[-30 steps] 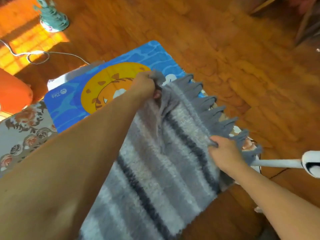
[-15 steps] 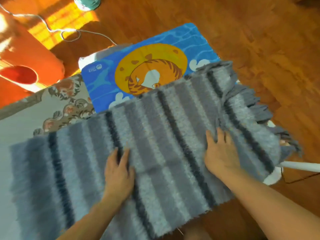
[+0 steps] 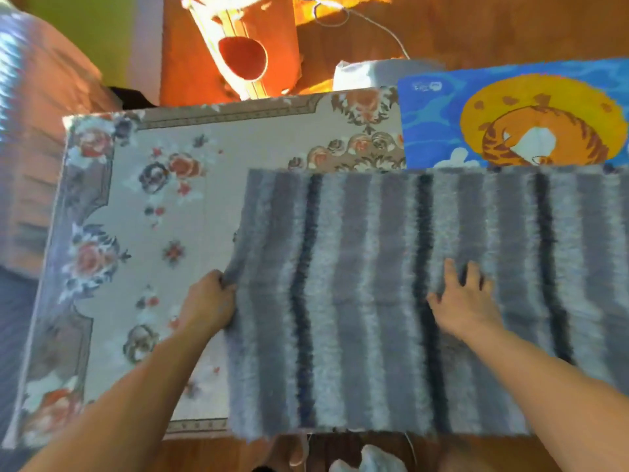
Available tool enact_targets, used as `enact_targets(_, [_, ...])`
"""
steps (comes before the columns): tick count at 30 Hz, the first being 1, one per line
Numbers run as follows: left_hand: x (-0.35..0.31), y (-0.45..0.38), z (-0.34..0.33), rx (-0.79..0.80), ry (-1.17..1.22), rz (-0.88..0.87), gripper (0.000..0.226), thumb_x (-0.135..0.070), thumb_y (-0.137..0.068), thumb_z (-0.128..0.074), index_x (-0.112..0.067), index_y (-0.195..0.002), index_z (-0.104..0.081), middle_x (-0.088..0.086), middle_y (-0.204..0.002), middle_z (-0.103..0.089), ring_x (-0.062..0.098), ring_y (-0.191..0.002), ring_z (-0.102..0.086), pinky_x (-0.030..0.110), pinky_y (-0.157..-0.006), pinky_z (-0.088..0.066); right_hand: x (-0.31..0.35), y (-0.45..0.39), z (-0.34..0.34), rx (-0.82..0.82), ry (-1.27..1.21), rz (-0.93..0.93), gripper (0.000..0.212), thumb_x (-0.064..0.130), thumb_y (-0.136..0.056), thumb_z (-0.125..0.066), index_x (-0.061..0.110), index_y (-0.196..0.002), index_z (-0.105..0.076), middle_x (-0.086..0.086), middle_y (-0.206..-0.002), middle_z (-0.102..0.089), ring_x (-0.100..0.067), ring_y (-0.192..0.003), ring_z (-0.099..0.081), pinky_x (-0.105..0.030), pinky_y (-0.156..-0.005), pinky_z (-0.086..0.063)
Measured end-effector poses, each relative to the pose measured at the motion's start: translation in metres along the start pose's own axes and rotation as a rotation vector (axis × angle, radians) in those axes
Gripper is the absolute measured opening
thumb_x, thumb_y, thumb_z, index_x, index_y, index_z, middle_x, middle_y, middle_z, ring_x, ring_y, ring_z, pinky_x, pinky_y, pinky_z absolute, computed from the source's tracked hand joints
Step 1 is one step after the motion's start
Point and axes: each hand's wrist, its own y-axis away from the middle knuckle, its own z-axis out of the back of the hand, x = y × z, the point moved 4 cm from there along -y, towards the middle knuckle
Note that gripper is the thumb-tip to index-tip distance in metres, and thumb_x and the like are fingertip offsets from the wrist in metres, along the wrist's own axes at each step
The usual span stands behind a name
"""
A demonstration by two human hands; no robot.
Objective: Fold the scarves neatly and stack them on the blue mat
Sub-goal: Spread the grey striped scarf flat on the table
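A fluffy grey striped scarf (image 3: 357, 284) lies spread flat across the floor, running from the floral rug off the right edge of the view. My left hand (image 3: 209, 303) grips the scarf's left edge, fingers curled round it. Flat on the scarf's middle rests my right hand (image 3: 464, 298), fingers spread and pressing down. The blue mat (image 3: 432, 131) with an orange cat picture lies at the upper right, its near edge covered by the scarf.
A beige floral rug (image 3: 153, 216) lies under the scarf's left part. An orange wooden piece (image 3: 231, 46) with an oval hole stands behind it, with a white cable (image 3: 391, 32) on the wood floor. Blurred pink and blue fabric (image 3: 30, 131) fills the left edge.
The view swung left. My left hand slid from the scarf's middle to its left edge and took hold of it. The right hand still presses flat on the scarf.
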Motion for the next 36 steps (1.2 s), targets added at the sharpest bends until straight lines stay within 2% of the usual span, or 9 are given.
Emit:
enact_targets(4, [0.097,-0.055,0.087,-0.269,0.008,0.177,0.03,-0.025,-0.093,-0.055,-0.005,-0.116,-0.055,0.029,-0.116,-0.061,0.049,-0.108,-0.06,0.053,-0.09,-0.048,0.068,0.019,0.002,-0.041,0.009,0.381,0.068,0.042,-0.1,-0.048,0.025,-0.159,-0.018,-0.009,-0.165,-0.016,-0.036,-0.144,-0.027,-0.043,-0.119,-0.027])
enact_targets(7, [0.139,-0.079,0.118,-0.266,-0.082,0.255,0.059,-0.028,-0.092,-0.061,-0.002,-0.14,-0.039,0.038,-0.136,-0.047,0.055,-0.125,-0.047,0.058,-0.106,-0.039,0.096,0.031,-0.007,-0.006,-0.034,0.458,0.065,0.041,-0.101,-0.048,0.025,-0.159,-0.021,-0.008,-0.165,-0.016,-0.033,-0.148,-0.022,-0.041,-0.122,-0.022])
enact_targets(11, [0.064,-0.052,0.054,-0.053,-0.236,0.029,0.078,-0.043,-0.094,-0.061,-0.024,-0.158,-0.022,0.025,-0.163,-0.011,0.045,-0.148,-0.014,0.056,-0.119,-0.023,0.062,0.029,-0.013,0.006,0.125,0.369,0.065,0.043,-0.102,-0.041,0.028,-0.16,-0.014,-0.007,-0.167,-0.003,-0.033,-0.15,-0.009,-0.044,-0.123,-0.018])
enact_targets(15, [-0.054,0.029,-0.057,0.063,-0.279,-0.378,0.074,-0.052,-0.097,-0.054,-0.038,-0.16,-0.019,0.014,-0.168,-0.003,0.04,-0.152,-0.007,0.054,-0.121,-0.019,-0.013,0.008,0.006,-0.002,0.199,0.247,0.067,0.045,-0.103,-0.036,0.03,-0.16,-0.004,-0.006,-0.167,0.004,-0.036,-0.151,-0.005,-0.049,-0.123,-0.016])
enact_targets(20, [-0.139,0.091,-0.142,0.103,-0.441,-0.64,0.075,-0.051,-0.102,-0.04,-0.04,-0.16,0.007,0.009,-0.167,0.022,0.038,-0.153,0.019,0.057,-0.124,-0.001,-0.12,-0.036,0.073,-0.126,-0.216,-0.356,0.066,0.04,-0.106,-0.033,0.022,-0.16,0.001,-0.016,-0.166,0.001,-0.042,-0.15,-0.01,-0.053,-0.118,-0.022])
enact_targets(23, [-0.158,0.103,-0.155,0.062,-0.461,-0.716,0.077,-0.04,-0.099,-0.049,-0.037,-0.162,-0.004,0.012,-0.169,0.01,0.04,-0.154,0.009,0.056,-0.124,-0.004,-0.129,-0.046,0.103,-0.313,-0.245,-0.29,0.066,0.036,-0.105,-0.043,0.02,-0.159,-0.01,-0.013,-0.163,-0.011,-0.04,-0.146,-0.019,-0.053,-0.109,-0.035])
enact_targets(26, [-0.176,0.115,-0.155,0.014,-0.48,-0.826,0.076,-0.029,-0.082,-0.069,-0.023,-0.152,-0.042,0.018,-0.157,-0.032,0.043,-0.142,-0.033,0.055,-0.111,-0.035,-0.098,-0.051,0.106,-0.375,-0.236,0.003,0.046,0.036,-0.099,-0.055,0.013,-0.137,-0.042,-0.013,-0.135,-0.043,-0.035,-0.122,-0.048,-0.046,-0.088,-0.048])
enact_targets(30, [-0.207,0.155,-0.157,0.072,-0.266,-1.123,0.026,-0.038,-0.09,-0.058,-0.02,-0.109,-0.056,0.002,-0.106,-0.05,0.028,-0.087,-0.06,0.038,-0.07,-0.05,-0.101,-0.051,0.078,-0.156,-0.44,-0.224,0.06,0.052,-0.093,-0.058,0.009,-0.132,-0.043,-0.013,-0.126,-0.059,-0.036,-0.106,-0.061,-0.043,-0.081,-0.053])
enact_targets(36, [-0.243,0.238,-0.198,0.306,-0.363,-1.085,0.053,-0.072,-0.086,-0.043,-0.023,-0.105,-0.049,-0.004,-0.099,-0.056,0.019,-0.086,-0.061,0.037,-0.059,-0.049,-0.123,-0.032,0.05,0.291,-0.465,-0.19,0.068,0.059,-0.09,-0.061,0.007,-0.133,-0.056,-0.012,-0.14,-0.056,-0.031,-0.123,-0.055,-0.035,-0.096,-0.045])
